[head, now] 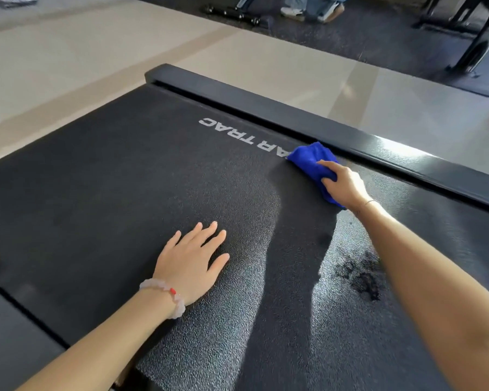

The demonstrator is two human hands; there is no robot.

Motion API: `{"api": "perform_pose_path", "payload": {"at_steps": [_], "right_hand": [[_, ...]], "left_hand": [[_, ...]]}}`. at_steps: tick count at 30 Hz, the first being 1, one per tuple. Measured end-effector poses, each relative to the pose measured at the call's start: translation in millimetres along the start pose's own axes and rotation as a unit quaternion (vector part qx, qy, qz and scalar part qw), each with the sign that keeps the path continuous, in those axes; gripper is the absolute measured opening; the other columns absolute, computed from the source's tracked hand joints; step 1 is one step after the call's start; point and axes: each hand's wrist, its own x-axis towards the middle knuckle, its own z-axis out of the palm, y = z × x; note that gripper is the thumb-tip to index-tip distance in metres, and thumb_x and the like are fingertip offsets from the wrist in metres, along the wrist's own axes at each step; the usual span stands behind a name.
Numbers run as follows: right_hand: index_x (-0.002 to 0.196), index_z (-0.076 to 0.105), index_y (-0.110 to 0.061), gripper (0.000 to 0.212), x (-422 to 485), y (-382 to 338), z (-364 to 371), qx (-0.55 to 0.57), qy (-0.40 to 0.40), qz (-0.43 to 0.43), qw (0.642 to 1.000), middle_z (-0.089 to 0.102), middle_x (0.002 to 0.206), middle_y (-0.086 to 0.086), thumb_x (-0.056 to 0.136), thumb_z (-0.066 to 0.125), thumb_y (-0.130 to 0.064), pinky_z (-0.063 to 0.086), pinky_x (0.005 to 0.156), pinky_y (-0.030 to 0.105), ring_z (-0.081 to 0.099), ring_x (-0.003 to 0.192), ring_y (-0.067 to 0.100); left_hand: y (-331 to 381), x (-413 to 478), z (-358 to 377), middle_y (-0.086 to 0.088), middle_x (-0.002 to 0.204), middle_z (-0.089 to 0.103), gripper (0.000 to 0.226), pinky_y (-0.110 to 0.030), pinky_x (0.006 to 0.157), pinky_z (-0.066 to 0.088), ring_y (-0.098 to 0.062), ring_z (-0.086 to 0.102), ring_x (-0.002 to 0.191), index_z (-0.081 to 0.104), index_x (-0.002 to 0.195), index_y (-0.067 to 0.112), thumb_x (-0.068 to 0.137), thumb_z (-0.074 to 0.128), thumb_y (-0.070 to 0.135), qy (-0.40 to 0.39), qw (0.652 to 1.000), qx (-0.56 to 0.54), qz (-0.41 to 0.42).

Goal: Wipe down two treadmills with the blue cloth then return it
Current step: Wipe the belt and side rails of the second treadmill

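A black treadmill belt (119, 176) with white lettering fills most of the view. My right hand (343, 184) grips the bunched blue cloth (311, 158) and presses it on the belt close to the far side rail (266, 108), over the end of the lettering. My left hand (192, 261) lies flat on the belt nearer to me, fingers spread, holding nothing; a pale bead bracelet is on its wrist. A dark damp patch (359, 275) shows on the belt beside my right forearm.
Beyond the rail lies a beige floor (124, 52), then dark gym matting with dumbbells (232, 12), a person's shoes (314, 9) and a black machine frame (480, 40) at the top right. The near side rail (9, 334) runs along the lower left.
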Motion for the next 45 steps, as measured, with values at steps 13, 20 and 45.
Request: {"api": "perform_pose_path", "payload": {"at_steps": [13,20,45], "right_hand": [[0.131,0.050,-0.034,0.049,-88.7,-34.1,19.9,0.008,-0.032,-0.052,0.998,0.048,0.141,0.000,0.087,0.054,-0.015,0.035,0.103,0.032,0.047,0.127,0.027],[0.130,0.050,-0.038,0.050,-146.0,-52.4,30.7,0.008,-0.037,-0.080,0.996,0.046,0.143,-0.007,0.086,0.053,-0.015,0.036,0.102,0.032,0.045,0.129,0.022],[0.127,0.054,-0.031,0.043,-290.5,-97.8,50.8,0.021,-0.043,-0.170,0.984,0.051,0.135,-0.016,0.088,0.058,-0.014,0.019,0.100,0.011,0.037,0.133,0.003]], "left_hand": [[-1.5,4.1,-14.2,0.014,0.157,0.007,0.051,-0.041,0.116,0.009,-0.011,0.004,0.144,0.019,0.148,0.033,0.099,0.021,0.049,-0.059,0.998,-0.016,0.005],[-2.7,-26.7,-21.9,0.013,0.157,0.007,0.056,-0.040,0.116,0.011,-0.010,0.003,0.144,0.021,0.148,0.029,0.097,0.027,0.051,-0.095,0.995,-0.032,0.024],[-43.0,-178.6,8.6,0.014,0.157,0.000,0.139,-0.031,0.115,-0.002,-0.005,-0.006,0.143,0.011,0.150,0.025,0.034,-0.026,0.092,-0.050,0.997,-0.014,0.061]]}}
